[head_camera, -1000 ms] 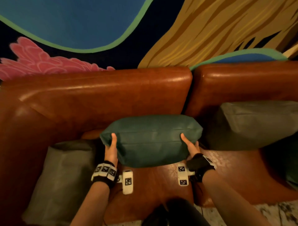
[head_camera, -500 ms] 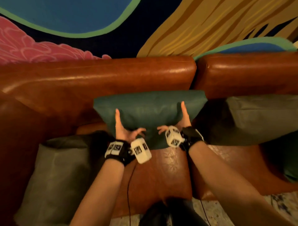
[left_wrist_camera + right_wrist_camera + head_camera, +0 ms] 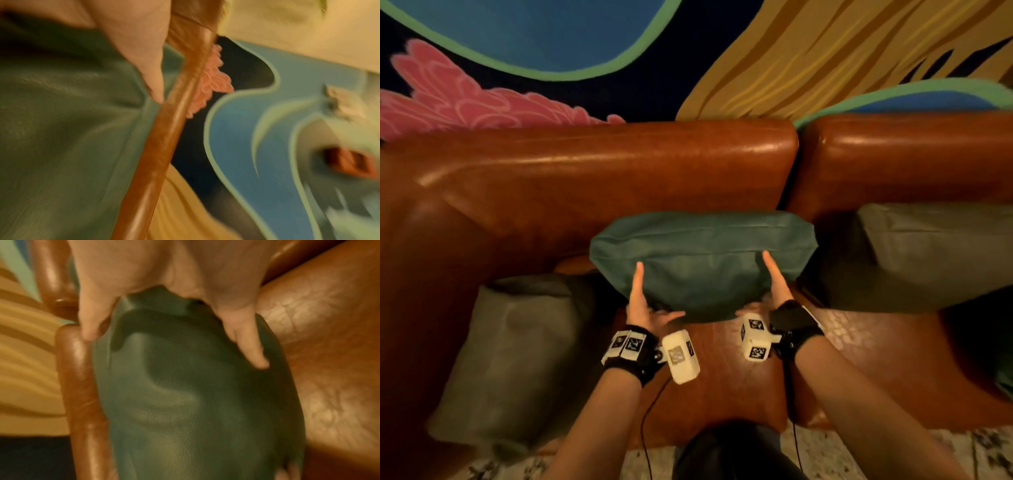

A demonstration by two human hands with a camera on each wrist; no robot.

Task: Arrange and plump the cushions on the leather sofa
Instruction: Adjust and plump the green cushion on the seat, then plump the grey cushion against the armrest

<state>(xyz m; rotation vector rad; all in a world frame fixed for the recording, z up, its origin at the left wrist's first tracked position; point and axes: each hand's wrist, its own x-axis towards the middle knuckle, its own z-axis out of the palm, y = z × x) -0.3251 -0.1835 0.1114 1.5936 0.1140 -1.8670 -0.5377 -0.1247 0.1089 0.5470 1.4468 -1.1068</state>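
A: Where's the teal cushion (image 3: 702, 260) just now?

B: Between the two hands, in front of the sofa's back rest (image 3: 599, 171) and over the seat (image 3: 722, 370). I can't tell whether its bottom edge touches the seat. The left hand (image 3: 642, 305) has its thumb up the front face and its fingers underneath. The right hand (image 3: 777, 291) mirrors it, and the right wrist view shows thumb and fingers (image 3: 252, 353) wrapped round the cushion's end, denting it. Each grip is closed on the cushion.

A: How would you plump it well?

B: I'd squeeze inward from both ends evenly, so the filling crowns in the middle, then set it upright against the back rest. Uneven pressure would likely leave it lopsided.

A: And the surfaces?

B: The cover looks like grained, matte leather and soft, creasing under the fingers. The sofa leather is glossy, reddish-brown, with rounded, crackled seat cushions. Two grey cushions (image 3: 510, 356) (image 3: 928, 253) flank it, duller and slumped. A painted mural (image 3: 825, 61) fills the wall behind.
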